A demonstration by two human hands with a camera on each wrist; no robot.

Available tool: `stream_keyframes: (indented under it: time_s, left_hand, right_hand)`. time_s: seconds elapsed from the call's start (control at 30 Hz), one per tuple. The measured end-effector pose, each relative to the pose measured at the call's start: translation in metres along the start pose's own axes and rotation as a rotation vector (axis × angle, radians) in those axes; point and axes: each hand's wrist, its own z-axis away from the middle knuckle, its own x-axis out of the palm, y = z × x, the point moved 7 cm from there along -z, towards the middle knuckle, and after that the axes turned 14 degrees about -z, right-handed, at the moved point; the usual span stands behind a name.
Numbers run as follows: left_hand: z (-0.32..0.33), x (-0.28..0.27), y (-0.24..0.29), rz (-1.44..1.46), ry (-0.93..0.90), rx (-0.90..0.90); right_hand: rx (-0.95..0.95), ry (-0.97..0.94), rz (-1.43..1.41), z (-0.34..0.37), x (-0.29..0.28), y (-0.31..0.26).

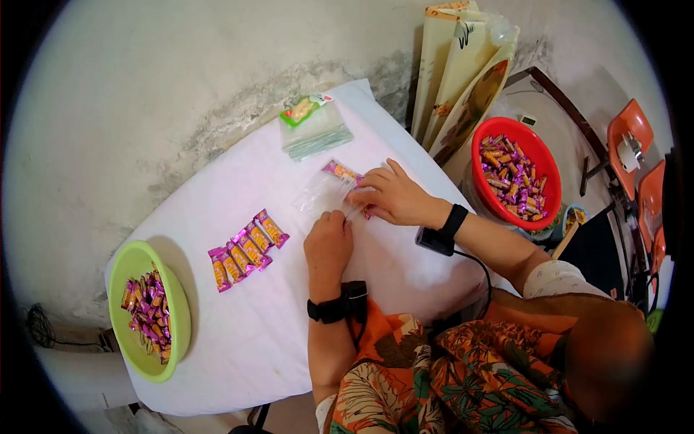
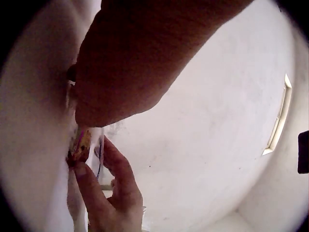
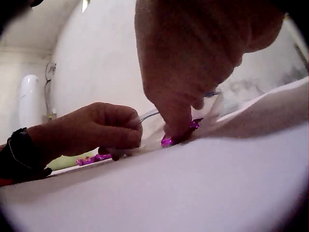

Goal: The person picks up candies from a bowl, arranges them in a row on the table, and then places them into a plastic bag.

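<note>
A clear plastic bag (image 1: 318, 195) lies on the white-covered table between my hands. My left hand (image 1: 328, 246) pinches the bag's edge between thumb and curled fingers. With thumb and fingers spread around them, my right hand (image 1: 397, 195) grips purple-and-orange wrapped snack bars (image 1: 342, 171) at the bag's mouth. Purple wrapper (image 3: 167, 142) shows under the right fingertips in the right wrist view, low over the cloth. The left wrist view also has the right thumb against a snack bar (image 2: 83, 145); the palm side is partly hidden.
Several snack bars (image 1: 249, 246) lie in a row left of my hands. A green basin (image 1: 184, 318) of bars stands at the table's left end. Flat clear bags (image 1: 318, 137) are stacked at the back. Beyond the right edge, a red basin (image 1: 555, 173) holds many more.
</note>
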Motion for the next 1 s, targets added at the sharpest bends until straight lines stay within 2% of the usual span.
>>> stream_keyframes:
  time_s: [0.07,0.47,0.6,0.77,1.0]
  left_hand:
    - [0.000,0.000,0.001,-0.010,-0.030,-0.005]
    - [0.001,0.001,0.002,-0.030,-0.075,0.017]
    - [0.001,0.002,0.001,-0.031,-0.093,0.022]
    - [0.001,0.003,0.001,-0.045,-0.088,0.036]
    - [0.002,0.003,0.001,-0.047,-0.064,0.055]
  right_hand:
    - [0.060,-0.112,0.019,-0.005,0.009,0.006]
    - [0.076,-0.150,0.007,-0.016,0.011,0.007]
    - [0.023,-0.107,-0.043,-0.016,0.008,0.003]
    - [0.008,-0.093,0.084,-0.025,0.018,0.016]
    - [-0.047,-0.051,0.039,-0.031,0.011,0.007]
